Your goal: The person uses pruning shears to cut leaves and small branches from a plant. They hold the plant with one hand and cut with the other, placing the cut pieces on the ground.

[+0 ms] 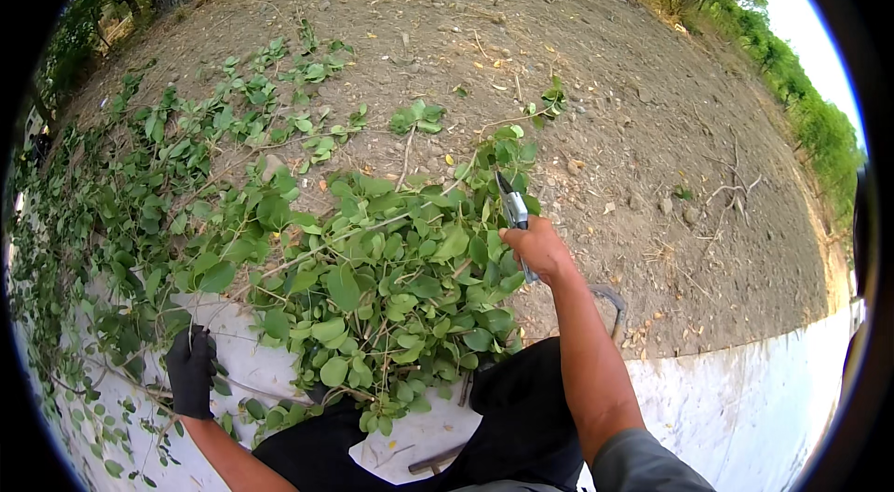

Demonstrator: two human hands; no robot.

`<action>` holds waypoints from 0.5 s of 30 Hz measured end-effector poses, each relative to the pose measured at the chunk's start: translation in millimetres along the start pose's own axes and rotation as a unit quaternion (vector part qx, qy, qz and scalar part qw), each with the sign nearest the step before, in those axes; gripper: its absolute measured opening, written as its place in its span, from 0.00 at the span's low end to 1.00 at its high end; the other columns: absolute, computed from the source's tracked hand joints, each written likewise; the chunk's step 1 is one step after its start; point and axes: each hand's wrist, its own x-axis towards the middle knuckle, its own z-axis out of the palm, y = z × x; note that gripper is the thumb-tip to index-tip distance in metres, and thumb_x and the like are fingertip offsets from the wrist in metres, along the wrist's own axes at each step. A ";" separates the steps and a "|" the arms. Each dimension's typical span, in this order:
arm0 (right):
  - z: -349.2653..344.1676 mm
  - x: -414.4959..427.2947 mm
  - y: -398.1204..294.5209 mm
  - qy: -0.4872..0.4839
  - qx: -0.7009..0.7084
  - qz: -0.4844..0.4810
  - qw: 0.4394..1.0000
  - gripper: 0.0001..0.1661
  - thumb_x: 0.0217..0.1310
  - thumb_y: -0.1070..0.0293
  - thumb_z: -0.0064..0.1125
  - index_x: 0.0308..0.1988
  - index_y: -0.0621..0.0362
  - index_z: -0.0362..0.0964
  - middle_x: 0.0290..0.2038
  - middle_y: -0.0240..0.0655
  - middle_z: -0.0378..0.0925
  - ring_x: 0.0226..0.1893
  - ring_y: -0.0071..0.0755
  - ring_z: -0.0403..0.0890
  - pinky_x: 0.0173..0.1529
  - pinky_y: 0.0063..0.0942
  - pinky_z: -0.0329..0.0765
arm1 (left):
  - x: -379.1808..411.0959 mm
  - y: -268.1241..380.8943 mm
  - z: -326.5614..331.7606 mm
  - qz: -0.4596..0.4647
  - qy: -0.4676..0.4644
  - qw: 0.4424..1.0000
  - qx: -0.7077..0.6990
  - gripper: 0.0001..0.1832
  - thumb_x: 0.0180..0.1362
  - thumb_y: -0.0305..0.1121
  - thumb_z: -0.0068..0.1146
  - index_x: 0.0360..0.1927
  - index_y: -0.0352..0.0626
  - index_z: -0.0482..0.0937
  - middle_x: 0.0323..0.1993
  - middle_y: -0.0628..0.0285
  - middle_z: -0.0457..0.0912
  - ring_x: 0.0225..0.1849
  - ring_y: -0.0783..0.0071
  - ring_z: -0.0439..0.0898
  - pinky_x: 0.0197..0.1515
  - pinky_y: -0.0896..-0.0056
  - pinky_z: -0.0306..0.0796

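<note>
My bare right hand [539, 245] is closed around the handles of pruning shears [515, 207], whose blades point up and left among leaves at the right end of a long branch. My left hand [190, 372], in a black glove, is closed on thin leafy stems [157, 391] at the lower left. Between the hands lies a thick heap of cut leafy branches [398, 268], partly over my legs. One long bare-stemmed branch [342, 238] runs across the top of the heap towards the shears. Whether the blades touch a stem cannot be told.
More leafy branches [160, 178] spread over the soil on the left. A curved metal tool [611, 300] lies beside my right forearm. A wooden-handled tool [434, 462] rests on the pale concrete ledge [726, 394] between my legs. Dry twigs [735, 186] lie right.
</note>
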 end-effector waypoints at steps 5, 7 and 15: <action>17.6 2.8 3.4 -0.035 0.069 -0.001 0.997 0.13 0.59 0.66 0.62 0.35 0.65 0.71 0.26 0.36 0.74 0.23 0.30 0.75 0.27 0.33 0.72 | -0.8 3.4 1.5 -0.017 0.003 1.000 -0.027 0.10 0.66 0.37 0.53 0.38 0.42 0.80 0.21 0.69 0.74 0.16 0.84 0.68 0.17 0.78 0.59; 24.9 -0.5 0.1 -0.054 0.133 0.006 0.990 0.14 0.59 0.67 0.61 0.38 0.67 0.71 0.29 0.38 0.75 0.25 0.31 0.77 0.30 0.35 0.77 | 0.0 -0.6 1.0 -0.016 0.000 0.999 -0.034 0.10 0.66 0.37 0.54 0.38 0.42 0.80 0.21 0.69 0.74 0.16 0.84 0.68 0.17 0.78 0.59; 29.0 10.7 4.1 -0.106 0.171 0.013 0.979 0.15 0.60 0.71 0.59 0.45 0.69 0.70 0.40 0.43 0.78 0.39 0.37 0.83 0.42 0.37 0.82 | -0.1 1.8 0.8 -0.025 -0.001 0.999 -0.027 0.10 0.66 0.37 0.54 0.40 0.43 0.79 0.21 0.68 0.75 0.16 0.83 0.69 0.17 0.78 0.59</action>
